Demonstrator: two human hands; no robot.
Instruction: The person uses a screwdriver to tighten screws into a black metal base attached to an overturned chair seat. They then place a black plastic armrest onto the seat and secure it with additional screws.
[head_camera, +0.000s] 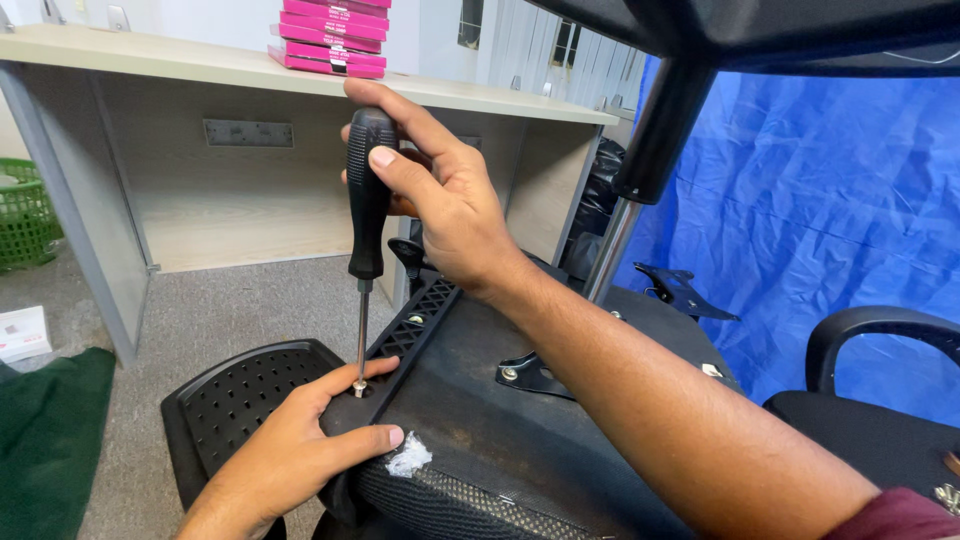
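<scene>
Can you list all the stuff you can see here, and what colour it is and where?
screwdriver: 1, black handle, upright over the chair part
screw: 1, silver, under the screwdriver tip
chair seat: 1, black, upside down in the middle
armrest: 1, black with holes, lower left
desk: 1, beige, behind
boxes: a stack, pink, on the desk
basket: 1, green, far left
sheet: 1, blue, right
left hand: steadying the screw
right hand: grip on the screwdriver handle
</scene>
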